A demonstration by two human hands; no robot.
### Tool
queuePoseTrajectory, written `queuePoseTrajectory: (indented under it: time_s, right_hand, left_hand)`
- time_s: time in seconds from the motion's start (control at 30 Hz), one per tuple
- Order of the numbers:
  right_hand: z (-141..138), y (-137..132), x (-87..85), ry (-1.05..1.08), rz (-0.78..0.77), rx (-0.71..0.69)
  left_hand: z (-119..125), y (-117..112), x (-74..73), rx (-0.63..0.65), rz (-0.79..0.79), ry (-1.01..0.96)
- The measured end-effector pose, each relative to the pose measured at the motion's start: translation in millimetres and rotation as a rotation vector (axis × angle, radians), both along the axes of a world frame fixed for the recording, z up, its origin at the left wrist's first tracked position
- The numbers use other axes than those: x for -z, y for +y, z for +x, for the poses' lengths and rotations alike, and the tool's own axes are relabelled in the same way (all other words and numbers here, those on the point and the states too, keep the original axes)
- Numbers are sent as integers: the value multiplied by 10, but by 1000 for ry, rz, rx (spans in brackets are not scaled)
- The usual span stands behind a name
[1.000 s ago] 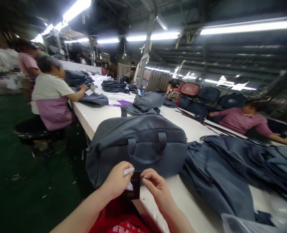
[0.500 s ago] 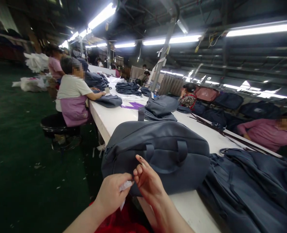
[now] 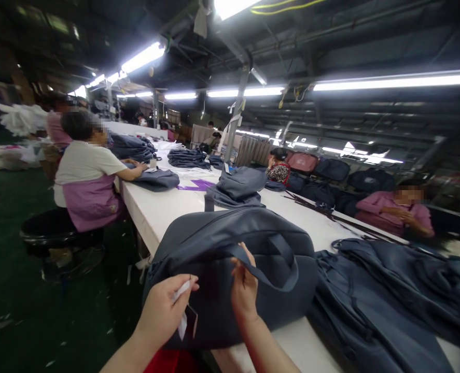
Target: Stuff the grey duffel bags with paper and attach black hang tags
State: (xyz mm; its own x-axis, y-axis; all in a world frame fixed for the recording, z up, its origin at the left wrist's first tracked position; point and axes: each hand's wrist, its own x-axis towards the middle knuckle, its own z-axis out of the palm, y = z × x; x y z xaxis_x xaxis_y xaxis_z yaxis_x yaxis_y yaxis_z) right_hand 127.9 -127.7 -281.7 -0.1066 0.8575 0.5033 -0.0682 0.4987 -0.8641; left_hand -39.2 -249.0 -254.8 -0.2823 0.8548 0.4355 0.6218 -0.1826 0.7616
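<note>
A dark blue-grey bag stands on the table in front of me, its zipped top facing up. My right hand has its fingers around the bag's strap handle, which is pulled out in a loop from the front panel. At the bag's left front, my left hand is closed on a crumpled white slip, thin like paper or plastic. A small dark tag with a pale edge hangs below its fingers. Whether a string is pinched at the left fingertips is too small to tell.
Dark bags lie flat on the right of the white table. Behind the bag sits a folded bag stack. A co-worker sits at the left edge on a black stool; another person sits across at right.
My hands have moved apart from near each other. The right one has taken hold of the strap handle and lifted it; a tag now shows under the left. The view has shifted rightward.
</note>
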Motion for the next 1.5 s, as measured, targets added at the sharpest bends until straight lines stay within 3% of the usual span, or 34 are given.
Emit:
queuePoseTrajectory:
  time_s: [0.07, 0.13, 0.2, 0.3, 0.43, 0.57, 0.63, 0.8, 0.97, 1.07, 1.17, 1.27, 1.37, 1.5]
  right_hand:
    - [-10, 83, -310, 82, 46, -12]
    - [-65, 156, -555, 131, 13, -145]
    - [-146, 210, -701, 147, -56, -270]
    - [-258, 239, -786, 208, -138, -337]
    - [-312, 182, -822, 254, -180, -480]
    - [-190, 159, -859, 138, -150, -567]
    - [-62, 213, -896, -3, -12, -566]
    - [232, 424, -997, -472, 548, -379]
    - [315, 484, -1080, -694, 741, -352]
    - [362, 503, -1099, -723, 754, -329]
    - [431, 523, -1024, -699, 729, -307]
    - [497, 471, -873, -636, 661, -306]
    - [571, 301, -739, -549, 496, -342]
    - [721, 8, -708, -462, 389, -365]
  left_hand:
    - [30, 109, -108, -56, 66, 117]
    - [70, 228, -200, -111, 112, 248]
    - [128, 344, -262, -162, 128, 376]
    - [266, 479, -326, -195, 71, 535]
    - [472, 573, -429, -163, -100, 619]
    - [537, 633, -496, -118, -172, 616]
    - [519, 655, -488, -100, -175, 603]
    - [483, 654, -449, -66, -175, 614]
    - [485, 611, -472, -70, -174, 607]
    - [435, 620, -435, 18, -54, 445]
    - [355, 689, -335, 154, 25, 47]
    - [283, 800, -236, 142, -7, -327]
    - [237, 887, -229, 67, -9, -352]
    - [212, 917, -372, 17, 0, -108]
